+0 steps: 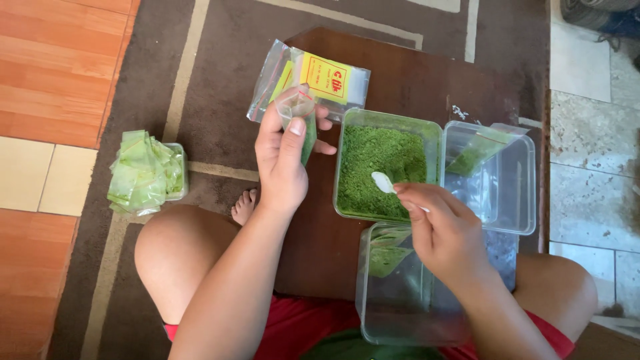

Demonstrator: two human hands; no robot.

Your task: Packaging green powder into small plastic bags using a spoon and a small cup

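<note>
Underneath, a dark wooden board (pixel 413 80) lies on brown carpet (pixel 220 100)

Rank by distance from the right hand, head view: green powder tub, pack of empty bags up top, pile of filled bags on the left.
From the right hand:
1. Green powder tub, directly beside it.
2. Pack of empty bags, up-left.
3. Pile of filled bags, far left on the rug.
</note>
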